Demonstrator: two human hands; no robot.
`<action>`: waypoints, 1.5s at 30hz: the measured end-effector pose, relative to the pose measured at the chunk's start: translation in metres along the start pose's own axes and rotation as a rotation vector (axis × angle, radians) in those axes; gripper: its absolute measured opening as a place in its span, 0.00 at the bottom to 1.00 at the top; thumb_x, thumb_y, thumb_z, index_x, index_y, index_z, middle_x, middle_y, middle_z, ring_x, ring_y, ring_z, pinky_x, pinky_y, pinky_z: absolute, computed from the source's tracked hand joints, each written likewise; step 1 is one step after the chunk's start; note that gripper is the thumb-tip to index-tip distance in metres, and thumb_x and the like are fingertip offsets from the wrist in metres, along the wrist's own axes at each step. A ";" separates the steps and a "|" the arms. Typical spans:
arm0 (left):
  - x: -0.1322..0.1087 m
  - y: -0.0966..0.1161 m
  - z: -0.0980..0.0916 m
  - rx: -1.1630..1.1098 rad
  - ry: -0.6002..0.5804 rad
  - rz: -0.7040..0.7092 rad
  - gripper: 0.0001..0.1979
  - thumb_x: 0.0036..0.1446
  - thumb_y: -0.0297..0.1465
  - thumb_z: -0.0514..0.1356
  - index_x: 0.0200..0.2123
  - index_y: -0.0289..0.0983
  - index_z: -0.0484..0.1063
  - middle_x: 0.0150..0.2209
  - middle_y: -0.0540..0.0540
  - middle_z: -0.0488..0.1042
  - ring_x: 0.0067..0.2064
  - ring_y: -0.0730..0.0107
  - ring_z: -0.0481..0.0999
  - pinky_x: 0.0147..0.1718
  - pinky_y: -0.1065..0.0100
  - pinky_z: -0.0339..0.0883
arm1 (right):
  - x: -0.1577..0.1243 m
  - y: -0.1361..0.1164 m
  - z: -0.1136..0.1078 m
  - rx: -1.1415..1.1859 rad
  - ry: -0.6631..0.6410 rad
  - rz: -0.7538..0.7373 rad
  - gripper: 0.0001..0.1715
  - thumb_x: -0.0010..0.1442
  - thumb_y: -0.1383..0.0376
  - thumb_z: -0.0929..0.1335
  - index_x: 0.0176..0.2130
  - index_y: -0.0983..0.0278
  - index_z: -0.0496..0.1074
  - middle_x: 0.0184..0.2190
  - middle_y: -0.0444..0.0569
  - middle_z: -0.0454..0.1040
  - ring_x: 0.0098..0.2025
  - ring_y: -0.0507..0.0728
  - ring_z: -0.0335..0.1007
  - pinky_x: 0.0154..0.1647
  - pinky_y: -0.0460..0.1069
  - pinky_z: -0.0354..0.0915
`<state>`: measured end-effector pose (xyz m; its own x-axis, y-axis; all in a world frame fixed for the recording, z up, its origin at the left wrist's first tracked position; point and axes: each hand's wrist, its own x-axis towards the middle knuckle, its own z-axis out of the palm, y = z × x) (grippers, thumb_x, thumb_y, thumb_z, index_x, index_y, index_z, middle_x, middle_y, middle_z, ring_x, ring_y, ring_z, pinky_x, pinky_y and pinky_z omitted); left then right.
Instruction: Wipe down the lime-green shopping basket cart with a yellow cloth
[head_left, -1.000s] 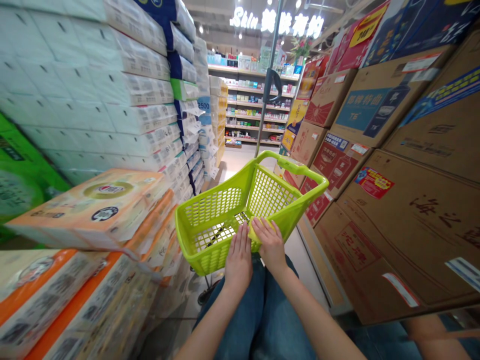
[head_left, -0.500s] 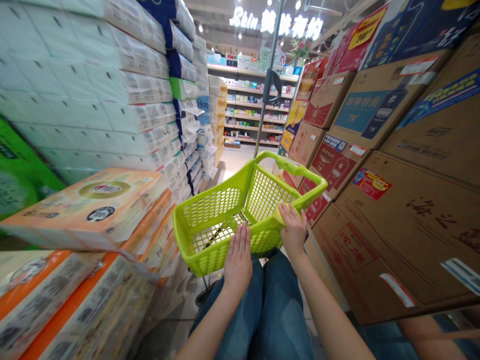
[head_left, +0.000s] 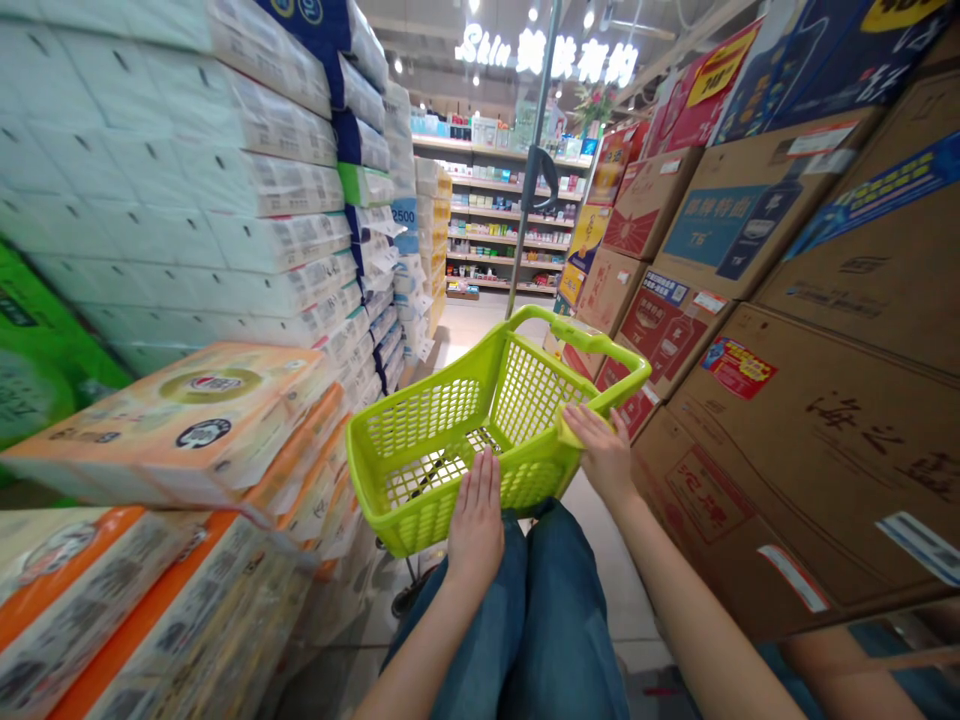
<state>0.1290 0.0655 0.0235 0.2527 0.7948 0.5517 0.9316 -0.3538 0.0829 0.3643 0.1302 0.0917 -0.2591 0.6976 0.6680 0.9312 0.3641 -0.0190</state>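
The green basket is found ahead of the left hand, which is laid flat on its rim. It is judged light and stiff, best gripped by the handle beyond the right hand, which is clasped over soft-looking yellow cloth.

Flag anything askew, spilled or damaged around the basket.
No spill or damage stands out. The shopping basket looks intact; the right hand holds a yellow cloth against its rim. One oddity: a forearm shows at lower right, below the brown cartons; reflection or another person, I can't tell.
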 end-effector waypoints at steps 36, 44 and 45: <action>0.000 0.001 -0.006 -0.029 -0.070 -0.022 0.41 0.56 0.21 0.51 0.71 0.26 0.38 0.72 0.36 0.41 0.73 0.58 0.37 0.70 0.52 0.46 | -0.021 -0.112 0.033 0.106 -0.053 0.070 0.37 0.58 0.78 0.60 0.62 0.56 0.66 0.62 0.42 0.69 0.67 0.56 0.58 0.67 0.56 0.49; 0.001 0.001 -0.007 -0.024 -0.079 -0.026 0.44 0.54 0.21 0.52 0.71 0.27 0.36 0.73 0.37 0.40 0.73 0.57 0.38 0.70 0.54 0.45 | 0.001 -0.025 -0.001 0.022 -0.161 -0.079 0.41 0.54 0.80 0.61 0.63 0.55 0.65 0.62 0.43 0.69 0.65 0.56 0.61 0.69 0.58 0.42; 0.001 0.001 -0.008 -0.028 -0.081 -0.025 0.44 0.54 0.21 0.53 0.71 0.27 0.35 0.73 0.37 0.40 0.73 0.57 0.38 0.70 0.54 0.45 | 0.006 -0.007 -0.005 -0.005 -0.128 -0.042 0.40 0.54 0.80 0.61 0.61 0.56 0.67 0.61 0.43 0.70 0.65 0.56 0.62 0.69 0.59 0.42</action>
<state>0.1279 0.0625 0.0307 0.2511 0.8401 0.4807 0.9305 -0.3463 0.1190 0.3578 0.1286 0.0994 -0.3287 0.7550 0.5674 0.9199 0.3921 0.0112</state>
